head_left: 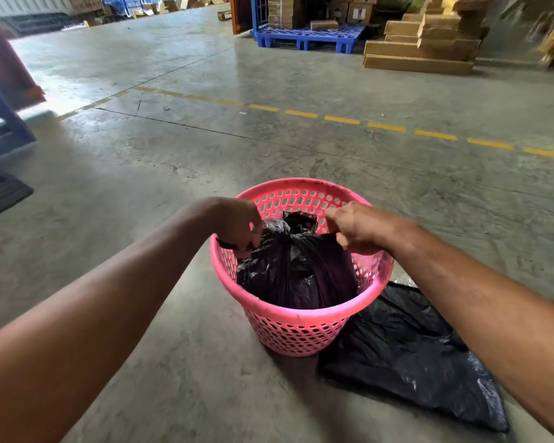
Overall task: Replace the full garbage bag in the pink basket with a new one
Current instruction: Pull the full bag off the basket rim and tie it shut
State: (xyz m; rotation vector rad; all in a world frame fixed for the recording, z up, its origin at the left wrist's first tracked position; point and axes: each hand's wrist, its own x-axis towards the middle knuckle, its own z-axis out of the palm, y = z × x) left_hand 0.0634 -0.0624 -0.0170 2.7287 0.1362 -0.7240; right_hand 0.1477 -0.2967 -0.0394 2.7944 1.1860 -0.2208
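Head cam looking down at my two hands over the round pink perforated plastic basket [301, 318], which sits on the grey concrete floor [173, 155]. The full black plastic garbage bag [296, 270] is still down inside it, neck bunched up into a knot at the top. My left hand [235, 223] has its fingers [248, 243] curled closed, pinching a fold of the bag near the basket's left rim. My right hand [354, 227] is loosely curled at the bag's right shoulder, but honestly I can't tell if it's got film or is just touching it.

What could go wrong, I reckon: pulling by a thin pinch could stretch or rip the film, and a snug bag might drag the light basket up with it.

The flat, folded black plastic spare bag [410, 356] lies on the floor, touching the basket's right side, partly under my right forearm, so I might step on it. The blue plastic pallet [307, 36] and stacked cardboard boxes [429, 43] are well apart.
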